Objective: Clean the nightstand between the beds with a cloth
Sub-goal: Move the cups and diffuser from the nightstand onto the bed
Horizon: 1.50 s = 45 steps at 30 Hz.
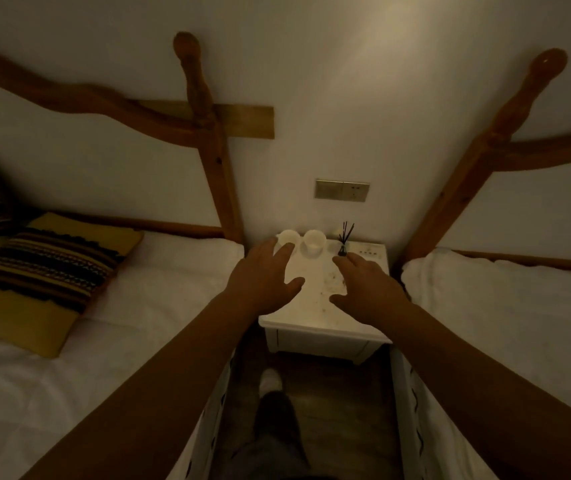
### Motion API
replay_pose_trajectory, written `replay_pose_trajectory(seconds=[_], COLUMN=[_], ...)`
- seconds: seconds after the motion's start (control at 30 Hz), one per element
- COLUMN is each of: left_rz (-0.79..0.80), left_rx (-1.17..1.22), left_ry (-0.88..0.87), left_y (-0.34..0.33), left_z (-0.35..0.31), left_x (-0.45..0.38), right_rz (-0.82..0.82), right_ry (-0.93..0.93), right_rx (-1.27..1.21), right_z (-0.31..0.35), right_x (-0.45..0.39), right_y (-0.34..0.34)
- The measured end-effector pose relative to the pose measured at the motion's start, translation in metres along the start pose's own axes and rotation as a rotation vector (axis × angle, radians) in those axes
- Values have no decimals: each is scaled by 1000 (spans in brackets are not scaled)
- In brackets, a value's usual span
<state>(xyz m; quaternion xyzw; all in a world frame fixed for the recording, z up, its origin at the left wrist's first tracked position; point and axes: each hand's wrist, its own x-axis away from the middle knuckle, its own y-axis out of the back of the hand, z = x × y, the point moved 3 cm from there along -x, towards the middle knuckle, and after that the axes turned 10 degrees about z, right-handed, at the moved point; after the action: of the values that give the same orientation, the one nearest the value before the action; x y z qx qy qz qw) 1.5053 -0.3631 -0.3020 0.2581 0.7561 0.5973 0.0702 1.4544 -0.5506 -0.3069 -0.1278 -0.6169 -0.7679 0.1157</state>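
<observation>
Nearest the lens, a dark trouser leg (273, 441) and a pale foot (271, 378) stood on the wooden floor (339, 393) of the narrow aisle; two bare forearms reached forward from the lower corners of the view. The left hand (263, 278) hovered over the left part of the nightstand (322, 337), fingers straight and spread, thumb held out to the side, gripping nothing; its fingertips lay at the first white cup (287, 238), though whether they touched it could not be told. The right hand (369, 289) was likewise spread and empty above the right part of the worktop, its fingertips just beside the small reed diffuser (343, 244); contact there could not be made out either.

The white nightstand stood against the wall between the two beds; its top carried scattered brownish specks (331, 284) between the hands. A second white cup (314, 241) stood just beside the first at the back edge; the diffuser with its dark sticks stood to the right of them; small things lay further right, too small to identify. No cloth showed anywhere in view.

The left bed (104, 341) bore two striped cushions (48, 271); the right bed (502, 323) was covered in white; wooden headboard posts (208, 133) rose on either side; a switch plate (342, 190) sat on the wall above the nightstand.
</observation>
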Motion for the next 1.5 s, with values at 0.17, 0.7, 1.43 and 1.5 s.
replay_pose_trajectory(seconds=[0.17, 0.7, 1.43, 1.5], left_rz=[42, 361, 332, 321], left_rx=[90, 108, -86, -95], left_ry=[-41, 80, -3, 3], left_y=[-16, -182, -277, -278], left_z=[46, 140, 169, 166], left_x=[-97, -304, -434, -433], right_rz=[50, 286, 370, 375], right_ry=[-51, -217, -160, -152], right_rx=[-36, -189, 33, 59], right_z=[-6, -53, -112, -112], right_x=[-97, -353, -494, -491], right_y=[-6, -143, -227, -227])
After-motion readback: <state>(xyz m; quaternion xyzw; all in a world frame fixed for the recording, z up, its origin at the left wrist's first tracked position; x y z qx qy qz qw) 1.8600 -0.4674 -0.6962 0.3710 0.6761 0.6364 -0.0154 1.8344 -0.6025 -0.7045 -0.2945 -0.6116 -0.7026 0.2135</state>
